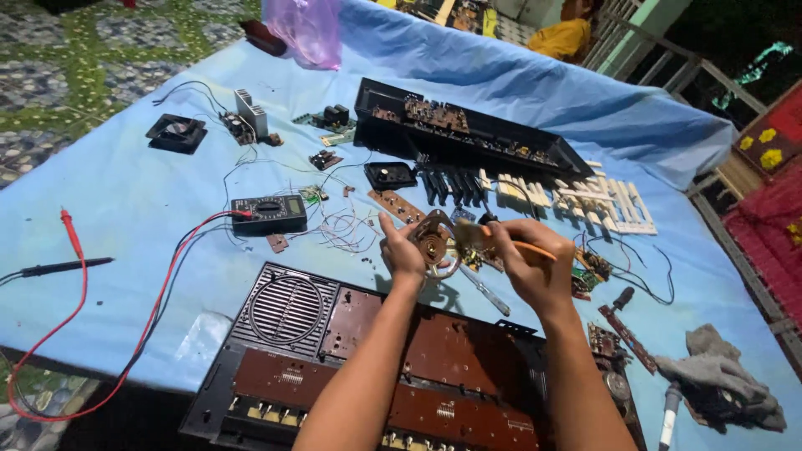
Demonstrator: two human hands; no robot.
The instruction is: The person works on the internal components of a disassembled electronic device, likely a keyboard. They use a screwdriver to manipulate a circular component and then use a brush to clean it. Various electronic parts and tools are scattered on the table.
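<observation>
Seen from above, a person's two bare hands meet over a blue cloth-covered table (150, 192) strewn with electronic parts. The left hand (403, 250) is closed around the rim of a small round speaker (436, 242), holding it up off the table with its metal back turned toward the camera. The right hand (528, 263) is clenched in a pencil grip on a slim orange-handled tool (518, 244), whose long axis runs almost level, from the right hand leftward, its tip just at the speaker's right edge; whether it touches cannot be told. So the speaker lies directly left of the right hand, very close, and the left hand already has it. Below both wrists lies an opened brown keyboard casing (401, 367) with a round grille. Beyond the left hand, farther up the table, sits a black multimeter (269, 214) with red and black leads. Beyond the right hand lie loose white keys (601, 200) and a long black housing (468, 134). A grey rag (718, 367) lies off to the right.
</observation>
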